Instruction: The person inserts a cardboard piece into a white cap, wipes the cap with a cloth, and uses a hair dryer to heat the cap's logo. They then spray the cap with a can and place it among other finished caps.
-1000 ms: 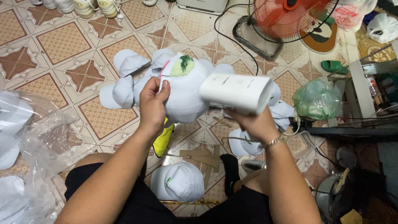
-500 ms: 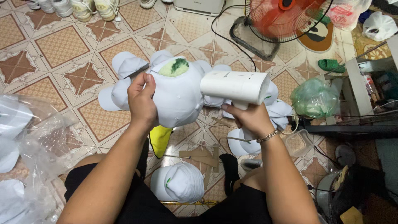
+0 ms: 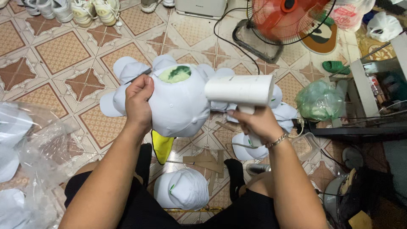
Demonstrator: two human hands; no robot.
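Note:
My left hand (image 3: pixel 139 101) grips the left side of a white cap (image 3: pixel 180 106) with a round green patch on its front, holding it up over the tiled floor. A thin dark tool sticks out above that hand's fingers. My right hand (image 3: pixel 254 123) is closed around the handle of a white handheld blower-shaped device (image 3: pixel 239 90), whose barrel lies level with its mouth right beside the cap. A yellow piece (image 3: pixel 161 146) hangs below the cap.
Several white caps (image 3: pixel 127 70) lie on the floor behind, another white cap (image 3: pixel 186 188) rests between my legs. Clear plastic bags (image 3: pixel 38 148) pile at the left. A red fan (image 3: pixel 284 19), a green bag (image 3: pixel 319 101), shoes (image 3: pixel 89 10) and cables surround.
The cap has turned so its green patch faces up and further back. The white device has lowered slightly and stays next to the cap. Both hands keep their hold.

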